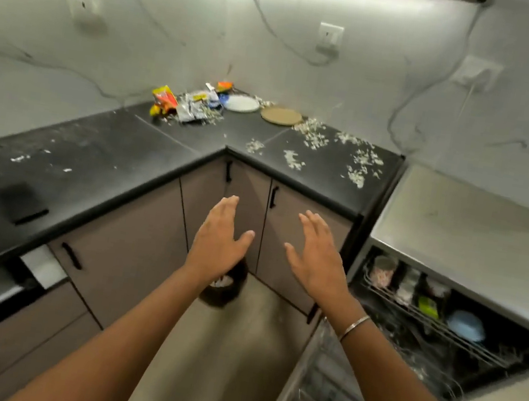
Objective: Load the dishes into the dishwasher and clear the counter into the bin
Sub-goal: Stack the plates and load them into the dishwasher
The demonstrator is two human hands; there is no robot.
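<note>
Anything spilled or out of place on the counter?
Yes. Pale scraps are strewn over the black counter at right, and crumpled wrappers lie heaped at the back corner beside a white plate and a tan plate.

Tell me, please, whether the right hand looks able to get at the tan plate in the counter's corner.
Probably yes. The right hand is open and empty, and nothing stands before the tan plate; only loose scraps lie near it. It sits far back, so a lean may be needed.

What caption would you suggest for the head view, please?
Empty left hand and right hand hover before a littered counter; white plate and tan plate wait, dishwasher open.
</note>
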